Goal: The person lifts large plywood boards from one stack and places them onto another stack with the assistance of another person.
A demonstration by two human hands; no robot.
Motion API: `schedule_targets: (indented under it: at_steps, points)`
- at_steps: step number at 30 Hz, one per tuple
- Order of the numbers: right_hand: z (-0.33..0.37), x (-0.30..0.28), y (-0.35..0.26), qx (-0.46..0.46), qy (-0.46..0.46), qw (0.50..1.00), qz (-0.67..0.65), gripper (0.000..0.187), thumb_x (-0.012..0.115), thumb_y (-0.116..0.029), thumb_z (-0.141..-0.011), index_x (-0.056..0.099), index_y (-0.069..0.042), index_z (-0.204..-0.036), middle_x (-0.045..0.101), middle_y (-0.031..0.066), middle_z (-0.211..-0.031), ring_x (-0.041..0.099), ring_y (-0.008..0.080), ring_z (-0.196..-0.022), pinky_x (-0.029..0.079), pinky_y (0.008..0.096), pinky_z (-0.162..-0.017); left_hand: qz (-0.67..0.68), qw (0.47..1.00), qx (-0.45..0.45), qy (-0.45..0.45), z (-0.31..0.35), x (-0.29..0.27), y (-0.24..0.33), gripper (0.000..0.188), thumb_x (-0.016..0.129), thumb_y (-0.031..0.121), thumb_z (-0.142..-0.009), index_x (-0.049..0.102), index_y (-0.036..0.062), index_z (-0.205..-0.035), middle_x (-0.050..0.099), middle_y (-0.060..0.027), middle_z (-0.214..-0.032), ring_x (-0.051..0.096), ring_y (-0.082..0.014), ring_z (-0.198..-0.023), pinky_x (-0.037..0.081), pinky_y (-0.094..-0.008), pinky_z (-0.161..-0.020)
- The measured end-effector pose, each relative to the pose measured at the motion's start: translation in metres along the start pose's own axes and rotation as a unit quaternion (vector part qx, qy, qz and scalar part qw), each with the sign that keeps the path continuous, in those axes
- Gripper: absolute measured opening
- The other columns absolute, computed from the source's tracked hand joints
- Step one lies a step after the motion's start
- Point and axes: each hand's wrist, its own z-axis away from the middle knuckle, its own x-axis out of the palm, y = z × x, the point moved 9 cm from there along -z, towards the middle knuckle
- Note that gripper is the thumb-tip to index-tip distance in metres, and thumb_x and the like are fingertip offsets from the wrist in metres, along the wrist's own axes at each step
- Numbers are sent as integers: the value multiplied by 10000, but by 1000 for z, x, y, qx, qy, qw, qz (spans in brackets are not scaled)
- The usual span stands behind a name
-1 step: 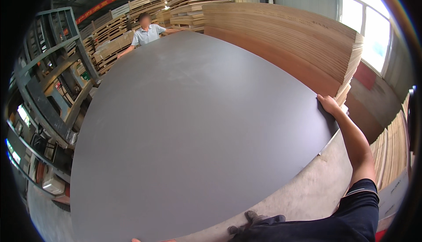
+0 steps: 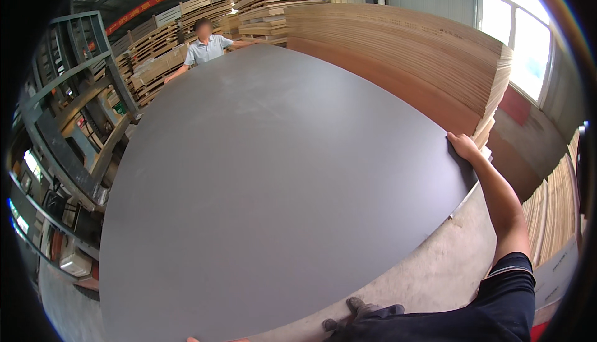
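1. At the bottom rim, the left hand [image 2: 192,340] is showing only its fingertips at the near edge of the grey panel [image 2: 273,180]; the rest is lying out of frame, so I cannot tell how firmly it is closing.
2. The shoes [image 2: 356,306] are resting on the pale floor [image 2: 435,242], just outside that edge, probably leaving the legs room under the reach.
3. The grey panel is filling the middle of the view, spanning from the wearer to a co-worker [image 2: 207,50]; its breadth is presumably why it is being held from both ends.
4. The right hand [image 2: 462,145] is gripping the panel's right edge, its fingers closing over the rim. It is sitting far from the left, a spacing that seems to be steadying the broad face.
5. The right arm [image 2: 507,199] is stretching forward and outward, bending slightly at the elbow.
6. Beyond the right edge, a tall stack of brown boards [image 2: 398,46] is standing alongside; leftward, a metal frame [image 2: 118,71] is rising near the panel.
7. At the far end, the co-worker is spreading both arms to the panel's edge, likely sharing the load, while loaded pallets [image 2: 158,62] are standing behind.
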Motion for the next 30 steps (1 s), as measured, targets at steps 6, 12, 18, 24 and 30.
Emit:
schedule_targets:
  at_steps: [6, 12, 18, 24, 30]
  points:
    - [5, -4, -3, 30, 9, 999, 38, 584, 400, -484, -922, 675, 14, -1057, 625, 260, -1136, 567, 386, -1129, 406, 430, -993, -55, 998, 37, -2, -15, -18, -3, 617, 465, 467, -900, 518, -33, -1258, 539, -148, -1285, 486, -306, -1159, 408, -443, -977]
    - [-12, 2, -2, -105, 45, 993, -12, 544, 399, -432, -943, 638, 26, -1114, 605, 268, -1165, 542, 411, -1145, 398, 441, -1000, -100, 992, 78, 26, 5, -8, 15, 592, 481, 434, -905, 513, -42, -1257, 531, -176, -1289, 483, -306, -1178, 401, -444, -986]
    - [5, 9, -9, -91, -162, 970, -154, 475, 494, -399, -963, 617, -10, -1206, 660, 132, -1122, 614, 221, -1014, 452, 331, -934, -223, 935, 274, -5, 15, -23, 46, 560, 535, 356, -912, 483, -71, -1269, 513, -216, -1284, 481, -313, -1189, 385, -439, -1004]
    - [28, 16, 9, -146, -263, 872, -387, 508, 590, -356, -928, 533, -45, -1326, 604, 108, -1247, 560, 192, -1128, 429, 317, -984, -340, 699, 599, -194, 189, 66, 21, 523, 549, 260, -925, 440, -110, -1280, 501, -258, -1258, 494, -351, -1162, 397, -452, -980]
    - [31, 33, -1, -177, -252, 808, -503, 578, 638, -332, -885, 495, -7, -1341, 612, 158, -1219, 566, 228, -1125, 421, 330, -989, -406, 595, 530, -447, 347, 187, -97, 458, 553, 267, -868, 541, -48, -1200, 547, -172, -1229, 501, -328, -1181, 399, -426, -989]
